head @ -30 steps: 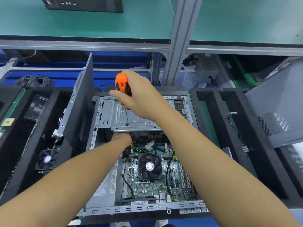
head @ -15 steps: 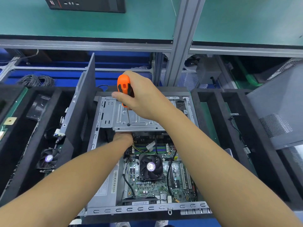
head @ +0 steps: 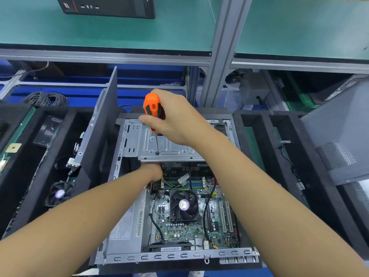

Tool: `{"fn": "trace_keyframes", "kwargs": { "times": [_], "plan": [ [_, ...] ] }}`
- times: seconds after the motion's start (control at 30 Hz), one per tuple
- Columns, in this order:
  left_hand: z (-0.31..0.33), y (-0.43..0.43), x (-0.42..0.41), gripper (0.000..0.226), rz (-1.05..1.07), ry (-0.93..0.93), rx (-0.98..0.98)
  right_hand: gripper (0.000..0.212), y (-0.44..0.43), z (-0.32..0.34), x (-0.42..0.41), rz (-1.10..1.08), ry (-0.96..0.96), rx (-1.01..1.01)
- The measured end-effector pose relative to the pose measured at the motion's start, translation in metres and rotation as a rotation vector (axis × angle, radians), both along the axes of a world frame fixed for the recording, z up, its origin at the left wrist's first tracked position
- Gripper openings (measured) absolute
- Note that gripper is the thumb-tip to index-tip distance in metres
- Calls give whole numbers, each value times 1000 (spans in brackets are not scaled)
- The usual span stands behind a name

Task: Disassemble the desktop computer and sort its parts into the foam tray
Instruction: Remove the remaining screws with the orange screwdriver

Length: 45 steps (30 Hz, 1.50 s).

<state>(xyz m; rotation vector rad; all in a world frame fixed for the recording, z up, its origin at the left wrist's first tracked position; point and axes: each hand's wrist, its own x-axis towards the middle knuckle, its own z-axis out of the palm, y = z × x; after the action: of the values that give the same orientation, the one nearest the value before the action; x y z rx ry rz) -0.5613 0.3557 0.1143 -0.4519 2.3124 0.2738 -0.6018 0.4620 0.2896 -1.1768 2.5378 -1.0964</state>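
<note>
An open desktop case (head: 171,257) lies flat in front of me, showing its motherboard (head: 185,228), CPU fan (head: 184,204) and power supply (head: 127,226). A metal drive cage (head: 169,148) spans the far end. My right hand (head: 171,118) grips an orange-and-black screwdriver (head: 152,105), held upright with its tip on a screw in the cage. My left hand (head: 152,171) reaches under the cage's near edge; its fingers are hidden there.
Black foam trays flank the case: the left tray (head: 40,176) holds a fan (head: 60,193) and boards, the right tray (head: 279,156) holds a cable. A grey side panel (head: 339,140) leans at the right. Another panel (head: 99,136) stands upright at the left. A metal post (head: 221,56) rises behind.
None of the parts have moved. Both hands keep their places, the screwdriver still upright on the cage screw; only my view shifted slightly.
</note>
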Motion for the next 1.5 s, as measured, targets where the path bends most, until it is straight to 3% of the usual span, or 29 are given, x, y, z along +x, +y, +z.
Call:
{"fn": "trace_keyframes", "kwargs": {
  "times": [0.1,0.2,0.3,0.37,0.47,0.57,0.77,0.87,1.03,1.07,1.13,1.17,1.3,1.4,1.5],
  "plan": [
    [21,-6,4,33,-201,-130,81,44,0,7,1,11,38,28],
    [46,-11,13,19,-209,-119,171,31,-1,11,2,54,33,71],
    [84,-20,16,23,-202,-165,236,22,-2,18,-1,75,-10,119],
    [117,-35,14,27,-108,-174,382,21,-4,22,-3,75,-29,140],
    [163,-63,8,25,42,120,483,13,-5,24,-4,52,-86,106],
    [184,-76,8,17,-55,502,587,22,-13,22,1,19,-30,96],
    [148,-57,13,14,101,817,952,18,-16,22,5,22,3,141],
    [140,-51,13,2,110,969,893,27,-15,28,5,63,18,203],
    [128,-44,12,38,106,1099,852,22,-20,35,7,-29,-39,222],
    [126,-43,11,32,140,1128,834,28,-22,36,8,-87,19,216],
    [122,-40,10,11,200,1140,836,46,-26,39,9,-212,166,244],
    [119,-39,10,16,223,1141,828,48,-28,41,9,-255,204,270],
    [118,-42,9,20,242,1127,823,35,-31,46,8,-230,228,297],
    [121,-54,10,14,171,1013,987,23,-28,53,7,-128,261,336],
    [122,-62,12,23,137,954,1105,17,-25,61,6,-67,264,388]
  ]
}}
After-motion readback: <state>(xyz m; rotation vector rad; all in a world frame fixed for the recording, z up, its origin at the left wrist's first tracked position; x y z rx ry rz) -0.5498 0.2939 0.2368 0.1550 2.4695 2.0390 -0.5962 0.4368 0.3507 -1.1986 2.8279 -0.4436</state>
